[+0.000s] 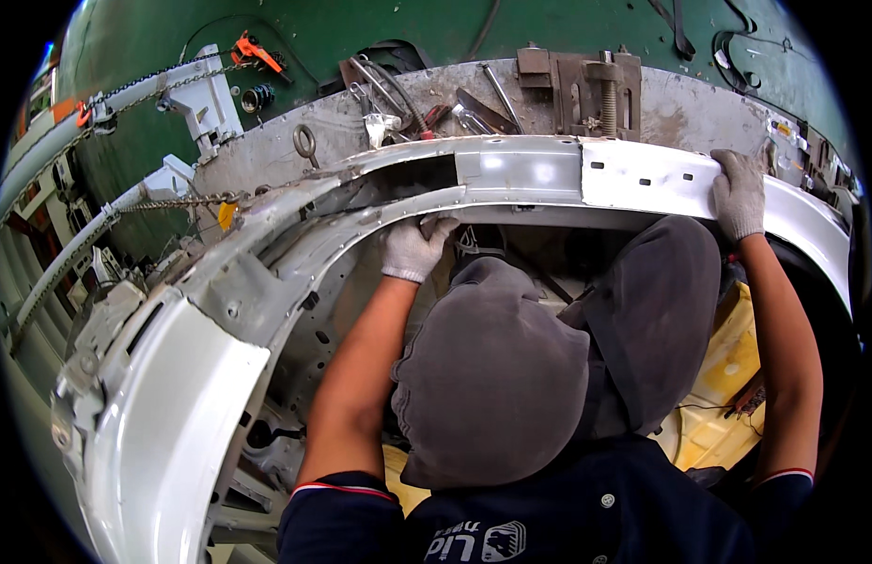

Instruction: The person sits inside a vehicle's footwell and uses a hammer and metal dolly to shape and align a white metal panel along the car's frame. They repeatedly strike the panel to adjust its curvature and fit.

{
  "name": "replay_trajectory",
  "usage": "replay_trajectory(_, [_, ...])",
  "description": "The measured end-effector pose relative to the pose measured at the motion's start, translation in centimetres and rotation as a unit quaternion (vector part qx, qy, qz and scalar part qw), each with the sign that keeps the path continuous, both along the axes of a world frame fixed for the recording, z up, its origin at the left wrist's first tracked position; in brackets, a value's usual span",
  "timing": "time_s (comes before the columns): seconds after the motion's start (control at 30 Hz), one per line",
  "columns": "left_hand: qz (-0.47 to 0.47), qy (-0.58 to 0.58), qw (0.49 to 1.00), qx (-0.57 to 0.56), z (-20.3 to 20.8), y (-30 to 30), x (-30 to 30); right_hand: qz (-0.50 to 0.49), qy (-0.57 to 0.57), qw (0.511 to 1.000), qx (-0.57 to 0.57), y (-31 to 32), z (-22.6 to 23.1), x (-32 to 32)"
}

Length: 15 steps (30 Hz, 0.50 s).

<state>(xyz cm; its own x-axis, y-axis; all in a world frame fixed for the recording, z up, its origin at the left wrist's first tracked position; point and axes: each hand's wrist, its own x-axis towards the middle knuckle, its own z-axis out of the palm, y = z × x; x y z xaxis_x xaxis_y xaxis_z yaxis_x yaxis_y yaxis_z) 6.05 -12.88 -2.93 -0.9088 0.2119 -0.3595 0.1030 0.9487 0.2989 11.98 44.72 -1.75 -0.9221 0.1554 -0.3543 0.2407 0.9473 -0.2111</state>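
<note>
A car body sill (492,177) curves across the view in front of me, bare grey metal with a cut-open section at its left. On its right part lies a white sill panel (633,174) with several small slots. My left hand (415,248), in a pale knit glove, grips the sill's near flange beside the opening; some of its fingers are hidden. Over the top edge of the white panel, near its right end, my gloved right hand (739,195) is closed, with the fingertips on the far side. Both of my knees are bent between my arms.
Beyond the sill, a grey metal bench (671,103) bears a rusty clamp (605,89), an eye bolt (305,146) and several hand tools. A chain (173,200) runs in from the left. An orange hook (253,52) lies on the green floor. Cut sheet-metal edges border the left opening.
</note>
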Motion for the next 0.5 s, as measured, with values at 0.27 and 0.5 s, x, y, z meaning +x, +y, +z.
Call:
replay_trajectory(0.27, [0.023, -0.058, 0.996, -0.069, 0.26, 0.38, -0.03, -0.022, -0.027, 0.999, 0.017, -0.85, 0.71, -0.15])
replay_trajectory(0.5, [0.019, -0.068, 0.992, -0.101, 0.21, 0.54, -0.22, -0.008, -0.017, 1.0, 0.006, -0.49, 0.5, 0.09])
